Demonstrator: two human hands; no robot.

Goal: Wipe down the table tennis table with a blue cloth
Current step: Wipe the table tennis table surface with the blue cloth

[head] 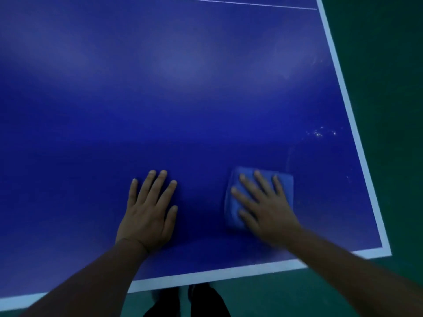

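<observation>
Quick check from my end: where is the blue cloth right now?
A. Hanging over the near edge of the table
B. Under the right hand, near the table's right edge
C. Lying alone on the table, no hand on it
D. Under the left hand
B: the right hand lies flat with spread fingers on the blue cloth, towards the table's right edge, while the left hand rests on bare tabletop.

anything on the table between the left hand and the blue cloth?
Nothing: in the head view only bare blue tabletop separates the left hand, flat on the surface, from the blue cloth under the right hand.
</observation>
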